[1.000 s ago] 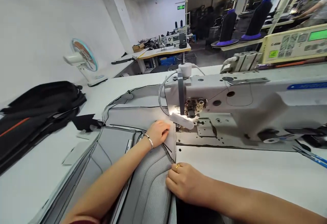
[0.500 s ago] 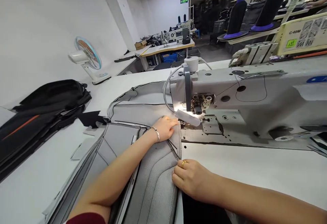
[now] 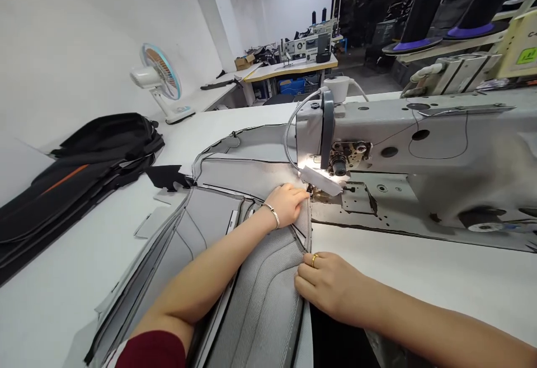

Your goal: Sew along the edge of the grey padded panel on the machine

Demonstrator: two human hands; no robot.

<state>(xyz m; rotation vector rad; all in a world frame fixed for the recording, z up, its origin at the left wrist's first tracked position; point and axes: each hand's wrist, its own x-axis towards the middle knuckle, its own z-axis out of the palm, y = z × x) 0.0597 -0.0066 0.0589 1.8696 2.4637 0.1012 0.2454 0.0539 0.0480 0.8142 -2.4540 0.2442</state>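
Note:
A grey padded fabric cover [image 3: 264, 289] with dark piped seams lies across the table, its right edge running up to the needle area of the sewing machine [image 3: 457, 150]. My left hand [image 3: 288, 204], a bracelet at its wrist, rests on the cover with fingers stretched flat beside the lit presser foot. Lower down, my right hand [image 3: 331, 285], wearing a ring, pinches the cover's right edge between thumb and curled fingers. A small white plate [image 3: 321, 182] on the machine head partly hides the needle, where the edge of the cover meets the foot.
Black fabric pieces [image 3: 100, 161] are piled at the left, with a small fan [image 3: 161, 80] behind them. Thread cones [image 3: 423, 10] stand behind the machine. Another sewing table [image 3: 293, 69] is farther back. The white tabletop [image 3: 419, 267] extends right of my right hand.
The view has swung a little left and down, so everything sits farther right and higher. Both hands keep nearly the same places on the cover beside the machine.

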